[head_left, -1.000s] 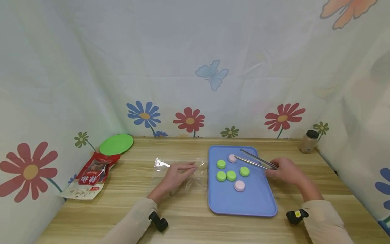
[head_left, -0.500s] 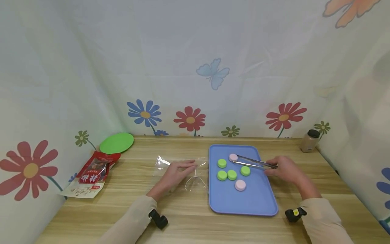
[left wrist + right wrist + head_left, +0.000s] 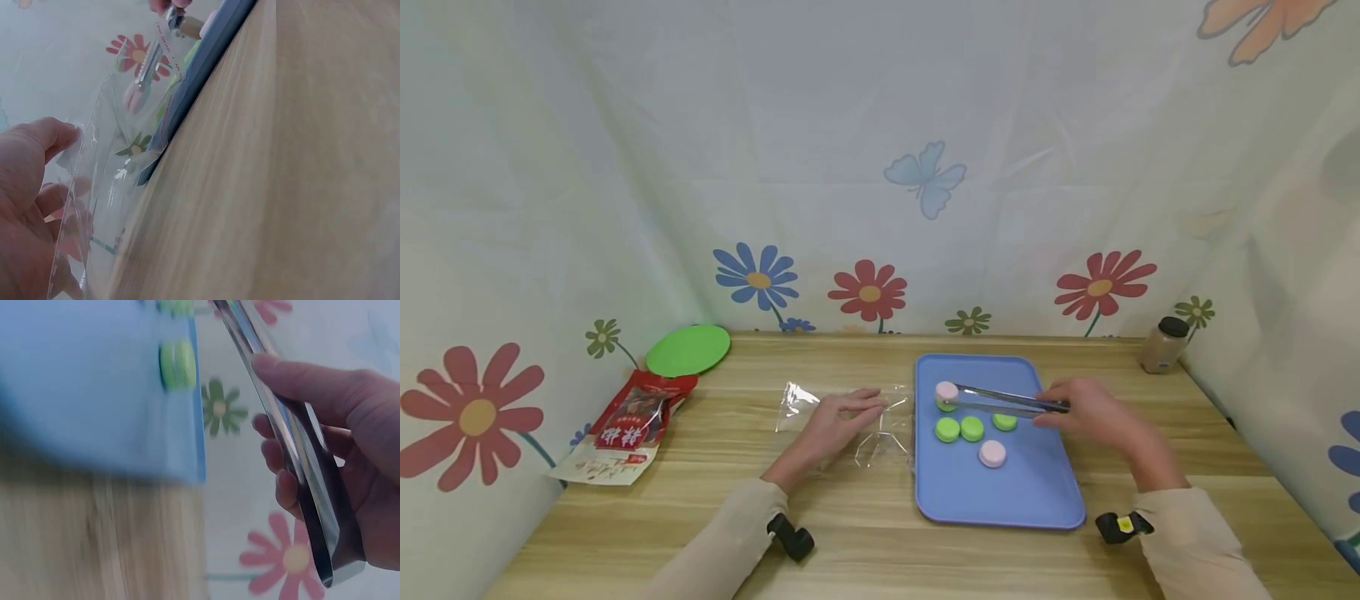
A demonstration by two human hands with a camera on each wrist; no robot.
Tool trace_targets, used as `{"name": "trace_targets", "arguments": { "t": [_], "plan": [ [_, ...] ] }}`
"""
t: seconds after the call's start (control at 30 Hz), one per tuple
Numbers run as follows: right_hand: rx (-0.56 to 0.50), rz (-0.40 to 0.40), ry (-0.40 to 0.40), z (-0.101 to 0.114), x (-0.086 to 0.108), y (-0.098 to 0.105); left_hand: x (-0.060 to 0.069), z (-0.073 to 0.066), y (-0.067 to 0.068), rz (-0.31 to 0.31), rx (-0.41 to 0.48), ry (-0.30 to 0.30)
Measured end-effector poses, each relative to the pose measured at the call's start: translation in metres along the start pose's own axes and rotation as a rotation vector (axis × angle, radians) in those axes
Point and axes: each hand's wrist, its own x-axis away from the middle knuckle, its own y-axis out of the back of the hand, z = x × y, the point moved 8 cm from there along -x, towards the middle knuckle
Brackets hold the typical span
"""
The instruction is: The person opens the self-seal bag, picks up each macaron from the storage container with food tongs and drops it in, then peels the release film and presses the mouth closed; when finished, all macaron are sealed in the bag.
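In the head view my right hand [image 3: 1093, 417] grips metal tongs [image 3: 1011, 400] above the blue tray [image 3: 1000, 504]. A pink macaron [image 3: 946, 392] is between the tong tips, raised over a green macaron that it partly hides. On the tray lie several green macarons [image 3: 972, 429] and another pink macaron [image 3: 992, 454]. To the tray's left my left hand [image 3: 835, 429] holds a clear plastic bag [image 3: 883, 437]. The left wrist view shows the bag film [image 3: 119, 156] between thumb and fingers, its printed mouth spread toward the tray. Around the tong handles [image 3: 294, 437] my right fingers are curled.
A red and white snack packet [image 3: 628, 429] lies at the left, beside a green plate [image 3: 688, 350]. At the back right of the wooden table [image 3: 850, 542] stands a black-lidded jar [image 3: 1163, 346]. A flowered curtain [image 3: 805, 208] encloses the back and sides.
The tongs have taken hold of the far pink macaron and lifted it, then moved left with my right hand. My left hand stays nearly still, while the bag's near film has spread.
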Motion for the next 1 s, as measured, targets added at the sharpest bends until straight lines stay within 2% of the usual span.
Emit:
{"name": "trace_targets", "arguments": {
  "t": [0.13,0.27,0.5,0.73,1.0],
  "plan": [
    [-0.010,0.048,0.076,0.030,-0.006,-0.013,-0.002,0.003,-0.001,0.018,-0.020,-0.022],
    [-0.013,0.064,0.121,0.050,-0.014,-0.024,-0.002,-0.002,-0.002,0.015,0.005,-0.055],
    [0.012,0.066,0.235,0.081,-0.030,-0.037,-0.001,-0.005,-0.003,0.025,0.024,-0.049],
    [0.027,0.061,0.233,0.109,-0.045,-0.045,-0.001,-0.003,-0.005,0.045,-0.014,-0.064],
    [0.097,0.033,0.321,0.129,-0.056,-0.054,-0.001,-0.005,-0.007,0.034,-0.008,-0.093]
  ]
}}
